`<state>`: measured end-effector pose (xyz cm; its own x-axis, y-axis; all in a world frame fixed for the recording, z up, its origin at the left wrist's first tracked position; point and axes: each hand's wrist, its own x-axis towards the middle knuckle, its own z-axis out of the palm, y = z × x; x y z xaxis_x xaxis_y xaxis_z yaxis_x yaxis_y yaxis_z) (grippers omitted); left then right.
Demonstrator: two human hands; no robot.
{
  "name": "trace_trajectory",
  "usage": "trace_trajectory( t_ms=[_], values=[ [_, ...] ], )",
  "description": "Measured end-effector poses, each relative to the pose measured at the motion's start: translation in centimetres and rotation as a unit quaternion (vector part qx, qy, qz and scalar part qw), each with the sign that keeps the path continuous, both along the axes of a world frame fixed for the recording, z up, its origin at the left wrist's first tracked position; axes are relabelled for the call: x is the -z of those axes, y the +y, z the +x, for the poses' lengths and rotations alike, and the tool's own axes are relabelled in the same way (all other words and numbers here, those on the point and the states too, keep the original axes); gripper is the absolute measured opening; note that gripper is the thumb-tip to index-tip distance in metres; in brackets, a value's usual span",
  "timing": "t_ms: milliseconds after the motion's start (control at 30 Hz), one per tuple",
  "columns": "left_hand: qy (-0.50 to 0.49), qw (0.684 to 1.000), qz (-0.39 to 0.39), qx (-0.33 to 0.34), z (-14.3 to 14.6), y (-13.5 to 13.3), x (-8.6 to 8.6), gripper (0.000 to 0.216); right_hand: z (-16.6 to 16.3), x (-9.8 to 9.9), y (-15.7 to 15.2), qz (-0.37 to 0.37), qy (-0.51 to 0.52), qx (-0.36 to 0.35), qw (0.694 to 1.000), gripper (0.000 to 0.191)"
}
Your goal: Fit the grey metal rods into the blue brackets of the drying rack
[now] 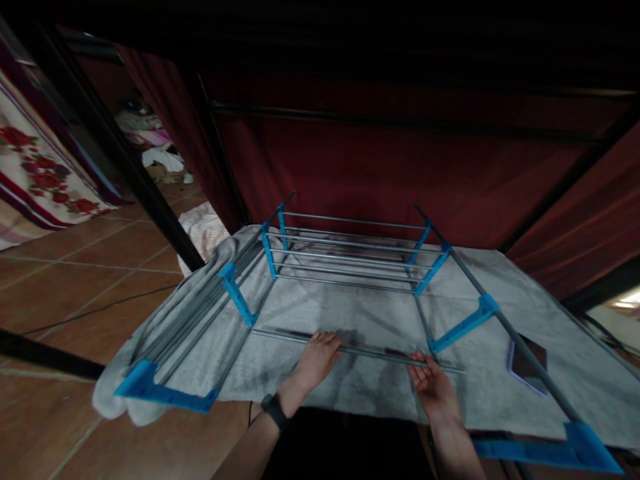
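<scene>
A rack of grey metal rods and blue plastic joints point(235, 293) lies on a grey cloth point(540, 307) spread over the floor. My left hand point(316, 363) curls its fingers over a loose grey rod point(370, 351) lying across the front of the rack. My right hand point(434, 383) grips the same rod nearer its right end, close to a blue joint point(463, 327). A dark band sits on my left wrist.
A dark phone point(527, 365) lies on the cloth at right, beside a long rod point(500, 320). Red fabric walls on a black frame point(390, 167) stand behind. Tiled floor point(75, 280), a flowered cloth point(35, 173) and a cable lie at left.
</scene>
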<state>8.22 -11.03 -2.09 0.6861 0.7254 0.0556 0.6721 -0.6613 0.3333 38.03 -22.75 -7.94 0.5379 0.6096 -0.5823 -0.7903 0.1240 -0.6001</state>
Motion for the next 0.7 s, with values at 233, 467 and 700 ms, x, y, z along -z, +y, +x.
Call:
trace_trajectory(
  t_ms=[233, 467, 700],
  values=[
    [-0.004, 0.998, -0.053, -0.016, -2.6, -1.8, 0.2, 0.028, -1.5, 0.1, 1.5, 0.024, -0.021, -0.018, 0.999, 0.008],
    [-0.016, 0.997, -0.026, -0.064, -4.3, -1.4, 0.0, 0.022, -4.1, 0.7, 3.6, 0.035, -0.076, -0.068, 0.994, 0.015],
    [-0.043, 0.996, 0.001, -0.079, -5.3, -0.8, 0.3, 0.029, -4.7, -0.4, 6.3, 0.058, -0.093, -0.111, 0.988, 0.020]
  ],
)
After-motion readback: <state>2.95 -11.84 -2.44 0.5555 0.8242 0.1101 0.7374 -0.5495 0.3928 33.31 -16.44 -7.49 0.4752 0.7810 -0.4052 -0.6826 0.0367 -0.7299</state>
